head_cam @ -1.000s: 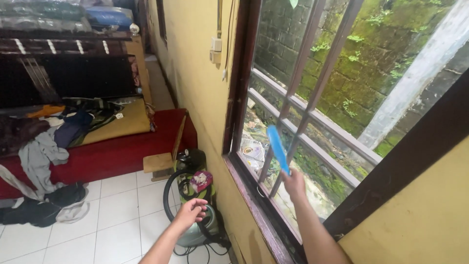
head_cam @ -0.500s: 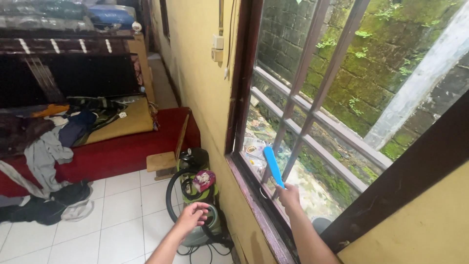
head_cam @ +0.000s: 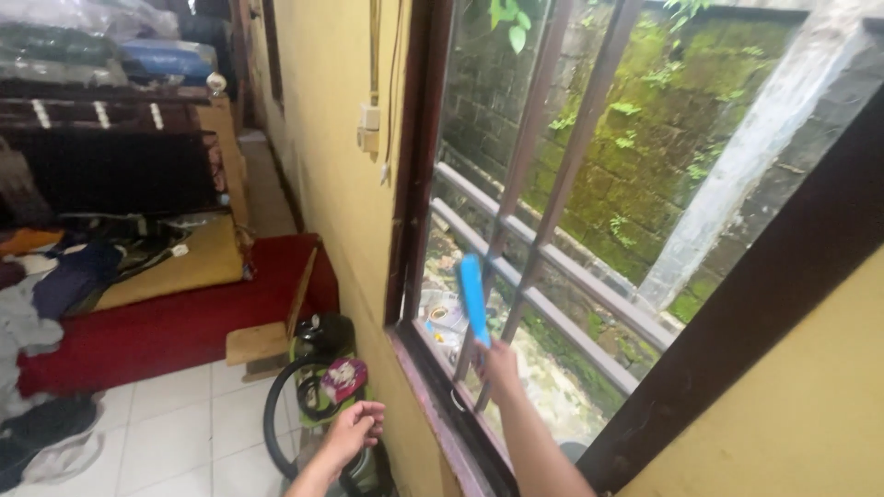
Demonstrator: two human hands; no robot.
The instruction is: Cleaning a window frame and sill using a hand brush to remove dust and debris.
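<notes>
1. While the window (head_cam: 589,230) takes up most of the view, its bars (head_cam: 539,138) and rails (head_cam: 552,267) break it into narrow strips, so I'd work one strip at a time.
2. Vacuum cleaner (head_cam: 322,387) sits on the floor tiles (head_cam: 175,423) just below the sill (head_cam: 433,405); its hose looks like a trip risk.
3. Right hand (head_cam: 499,364) has its grip clenched round the handle of the blue brush (head_cam: 473,298), which is raised by the lower bars; short strokes seem best.
4. Left hand (head_cam: 354,431) hangs loosely curled, holding nothing, above the vacuum cleaner.
</notes>
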